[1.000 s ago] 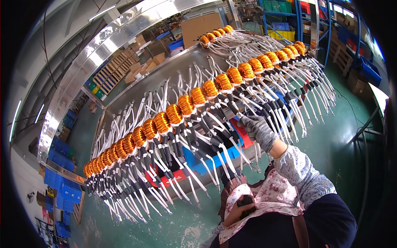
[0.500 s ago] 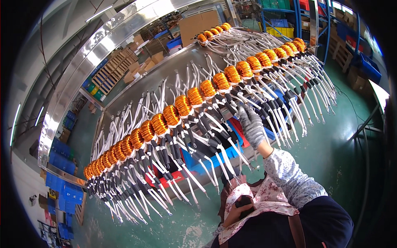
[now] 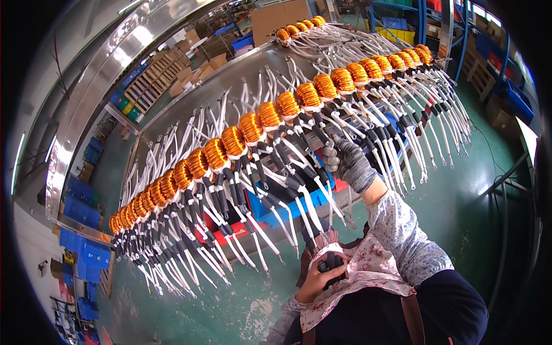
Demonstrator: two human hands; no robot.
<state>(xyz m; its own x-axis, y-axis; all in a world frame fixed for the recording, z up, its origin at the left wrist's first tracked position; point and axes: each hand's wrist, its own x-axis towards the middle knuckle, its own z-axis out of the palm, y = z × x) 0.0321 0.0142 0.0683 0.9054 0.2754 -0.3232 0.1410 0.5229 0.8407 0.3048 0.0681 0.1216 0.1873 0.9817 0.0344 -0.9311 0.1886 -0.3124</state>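
A long row of copper-wound ring coils [image 3: 249,127] runs diagonally along the metal table, with white leads hanging over its near edge. Many of these leads carry black sleeves [image 3: 236,194]. My right hand [image 3: 348,163], in a grey glove, is among the hanging leads right of the row's middle. Its fingers are curled; what they grip, if anything, is hidden. Low in front of my apron, my bare left hand [image 3: 321,278] is closed around several short black sleeves [image 3: 331,263].
Red and blue bins [image 3: 276,214] sit beneath the hanging leads. A shorter row of coils [image 3: 300,27] lies at the table's far side. Wooden pallets [image 3: 156,80], cartons and blue shelving [image 3: 424,23] stand beyond. A dark metal stand [image 3: 506,175] is at the right.
My left hand has risen into fuller view with the black sleeves. My right hand has shifted slightly down and left, its fingers now curled. The view has shifted a little.
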